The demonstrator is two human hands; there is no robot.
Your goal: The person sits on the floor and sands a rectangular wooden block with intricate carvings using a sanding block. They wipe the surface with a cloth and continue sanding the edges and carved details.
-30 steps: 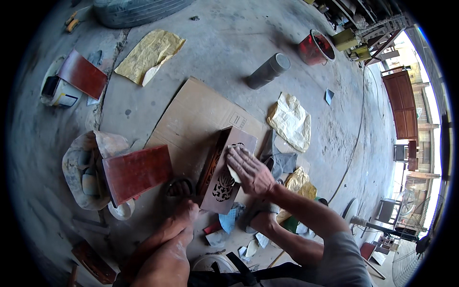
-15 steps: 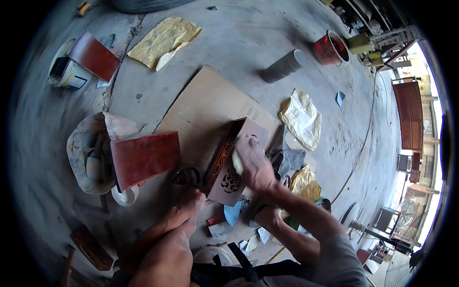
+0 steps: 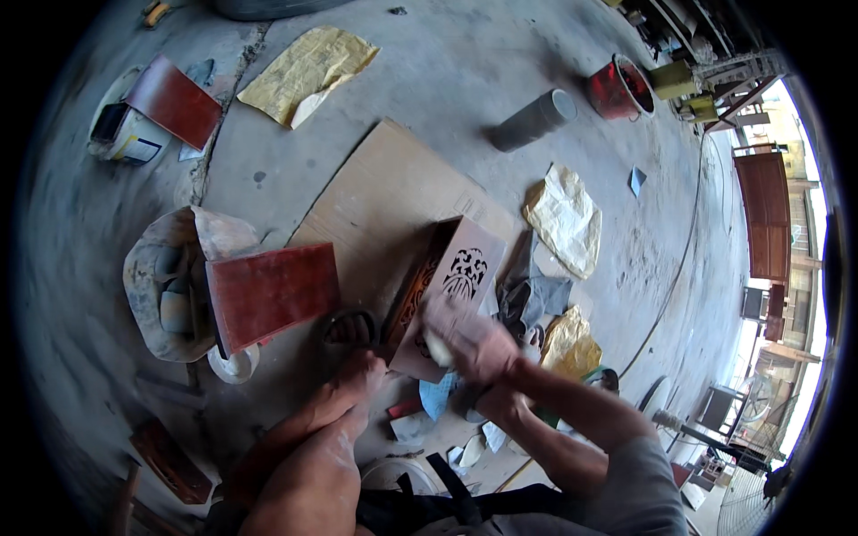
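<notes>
A carved wooden box (image 3: 478,246) with a fretwork pattern cut through its top stands tilted across a cardboard sheet (image 3: 357,188). Its upper face looks dusty and paler than its reddish-brown side. My right hand (image 3: 474,335), smeared by motion, presses a pale, cream-coloured pad (image 3: 438,350) on the near part of that face. The hand hides much of the pad, so its exact kind does not show. At the box's near left corner, my left hand (image 3: 362,375) is closed, its fingers seemingly gripping the edge; the fingertips are hidden.
Left of the cardboard, a red-brown panel (image 3: 273,295) leans by a dirty basin (image 3: 147,290). Crumpled yellowish sheets (image 3: 563,214) and dark cloth (image 3: 536,299) lie to the right. Farther off are a grey cylinder (image 3: 536,121) and a red bucket (image 3: 612,89).
My right hand has slid with the pad toward me along the box's upper face, uncovering the far fretwork. My left hand stays at the near corner.
</notes>
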